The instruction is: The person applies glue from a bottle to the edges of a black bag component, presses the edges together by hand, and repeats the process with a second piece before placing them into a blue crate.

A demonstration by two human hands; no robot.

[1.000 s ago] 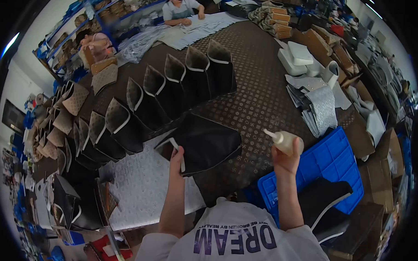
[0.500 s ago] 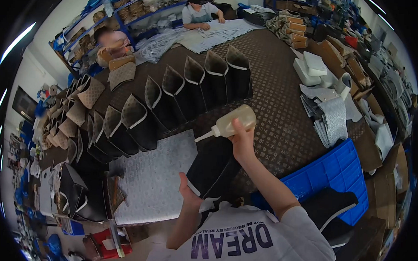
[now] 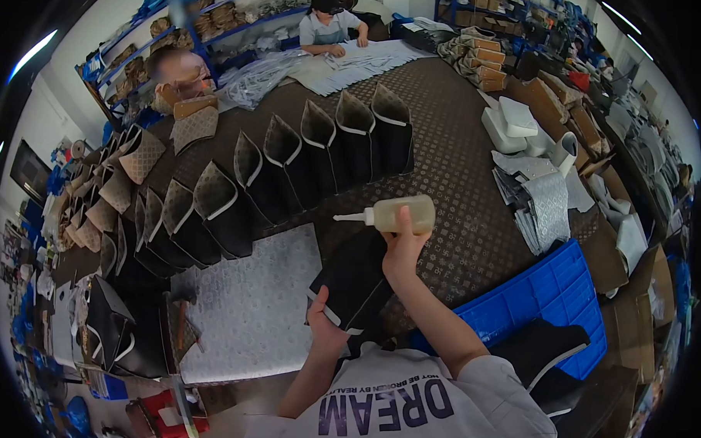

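Observation:
My right hand (image 3: 402,254) is closed around a squeeze bottle (image 3: 412,213) of pale yellowish liquid. The bottle lies nearly level, its thin white nozzle pointing left. Below it is a black boot shaft (image 3: 354,273) with a pale edge strip at the end near my body. My left hand (image 3: 327,325) grips that end, thumb on top; its other fingers are hidden underneath. The nozzle is above the far end of the shaft, and I see no contact. Left of the shaft lies a silvery patterned sheet (image 3: 247,308) on the table.
Several black boot shafts (image 3: 279,166) stand in a curved row on the brown patterned table (image 3: 453,161). A blue plastic crate (image 3: 533,302) is at my right, near grey sheet pieces (image 3: 548,206). Across the table one co-worker (image 3: 326,29) handles white strips; another person (image 3: 182,74) sits at left.
The bottle has turned from nozzle-down to almost level. My left hand has come over the shaft's near edge with its thumb. The view has shifted slightly.

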